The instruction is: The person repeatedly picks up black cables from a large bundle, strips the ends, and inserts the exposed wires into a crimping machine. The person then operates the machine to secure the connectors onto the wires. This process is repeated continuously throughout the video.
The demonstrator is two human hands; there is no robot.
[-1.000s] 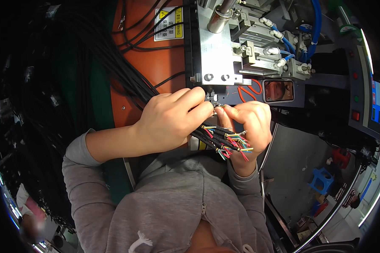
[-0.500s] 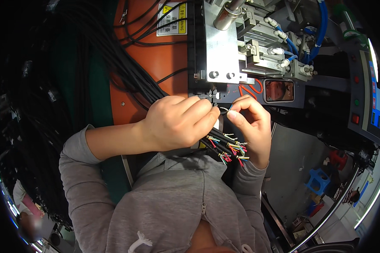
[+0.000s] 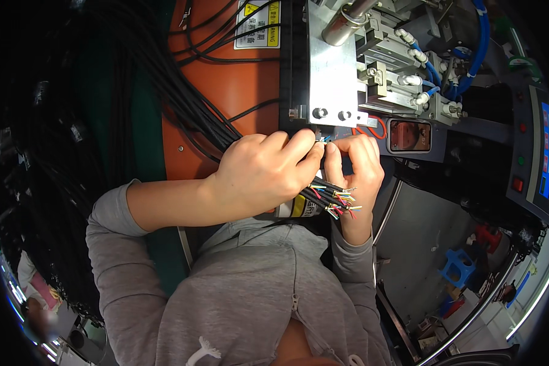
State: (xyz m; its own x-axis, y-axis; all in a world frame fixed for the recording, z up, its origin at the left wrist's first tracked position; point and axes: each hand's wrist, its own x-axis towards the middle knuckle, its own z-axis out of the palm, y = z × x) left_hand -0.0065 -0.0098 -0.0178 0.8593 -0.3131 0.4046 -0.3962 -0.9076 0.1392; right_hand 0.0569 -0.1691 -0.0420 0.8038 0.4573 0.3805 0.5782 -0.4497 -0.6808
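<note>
My left hand is closed in a pinch, thumb and forefinger at the end of a cable just below the machine's metal plate. Facing it, my right hand pinches the thin wires at that end, and the fingertips of both hands nearly meet. A bundle of black braided cables runs from the upper left beneath my left hand. Their stripped ends, with red, white, yellow and green wires fanned out, stick out between my wrists. My fingers partly hide the held cable end.
Metal cylinders with blue air hoses stand at the upper right. A phone lies beside a red wire. The orange machine surface is at the left, a control panel at the far right, and a blue stool on the floor.
My right hand has moved up and left, its fingertips closer to my left hand's. Both hands are now nearer the metal plate. The machine has shifted slightly right in view.
</note>
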